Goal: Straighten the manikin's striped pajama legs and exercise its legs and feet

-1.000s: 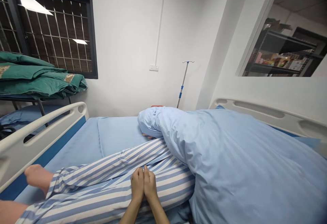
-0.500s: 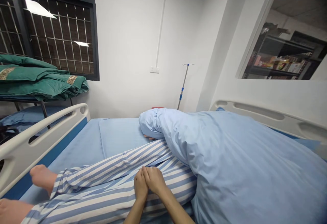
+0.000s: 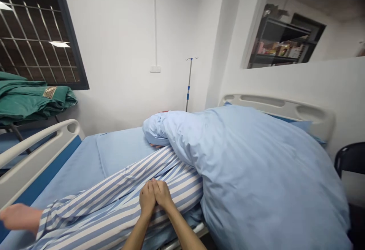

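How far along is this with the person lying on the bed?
A pale blue quilt already covers the upper body. In hand: the left hand and right hand rest together on the blue-and-white striped trouser leg. Not yet touched: the bare foot.

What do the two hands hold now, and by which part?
Nothing is gripped: the left hand and the right hand lie open together on the blue-striped trouser leg.

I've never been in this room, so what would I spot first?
You'd spot the left hand and right hand pressed together on a striped pyjama leg, low in the middle of the bed. A big pale blue blanket bulges up on the right, and folded green blankets sit at the far left.
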Tool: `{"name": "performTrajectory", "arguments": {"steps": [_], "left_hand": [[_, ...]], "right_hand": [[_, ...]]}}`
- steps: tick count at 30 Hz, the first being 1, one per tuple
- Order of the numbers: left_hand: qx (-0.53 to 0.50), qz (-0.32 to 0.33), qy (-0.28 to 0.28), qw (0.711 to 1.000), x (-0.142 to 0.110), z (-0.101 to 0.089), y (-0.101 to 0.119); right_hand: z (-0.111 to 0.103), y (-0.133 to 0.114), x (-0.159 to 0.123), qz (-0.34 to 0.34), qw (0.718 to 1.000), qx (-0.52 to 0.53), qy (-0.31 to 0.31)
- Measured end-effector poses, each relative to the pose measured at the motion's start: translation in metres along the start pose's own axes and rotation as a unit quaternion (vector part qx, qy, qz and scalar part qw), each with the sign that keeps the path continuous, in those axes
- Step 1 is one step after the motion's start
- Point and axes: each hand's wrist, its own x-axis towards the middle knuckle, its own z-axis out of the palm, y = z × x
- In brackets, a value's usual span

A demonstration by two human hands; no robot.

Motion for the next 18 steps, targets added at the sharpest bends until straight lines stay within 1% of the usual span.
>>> {"name": "performTrajectory", "arguments": {"steps": [2, 5, 8, 11, 13, 15, 16, 18], "left_hand": [[-0.045, -0.004, -0.031, 0.998, 0.002, -0.003, 0.006], [-0.115, 0.015, -0.068, 0.991, 0.006, -0.010, 0.021], [-0.183, 0.042, -0.078, 0.979, 0.012, -0.015, 0.042], [-0.256, 0.030, -0.083, 0.963, 0.018, -0.012, 0.055], [-0.291, -0.006, -0.062, 0.955, 0.020, -0.006, 0.055], [-0.292, -0.055, -0.019, 0.955, 0.018, 0.002, 0.047], [-0.273, -0.072, -0.001, 0.959, 0.015, 0.006, 0.041], [-0.211, -0.078, 0.009, 0.974, 0.010, 0.012, 0.030]], "right_hand": [[0.000, 0.001, 0.002, 0.007, 1.000, 0.021, 0.021], [0.001, 0.007, 0.006, 0.022, 0.995, 0.082, 0.051], [0.000, 0.012, 0.010, 0.035, 0.991, 0.119, 0.056], [-0.001, 0.013, 0.011, 0.044, 0.989, 0.130, 0.055], [-0.001, 0.012, 0.011, 0.045, 0.988, 0.134, 0.064], [0.000, 0.011, 0.010, 0.046, 0.987, 0.131, 0.080], [0.001, 0.011, 0.010, 0.048, 0.987, 0.126, 0.085], [0.001, 0.010, 0.009, 0.052, 0.988, 0.116, 0.090]]}}
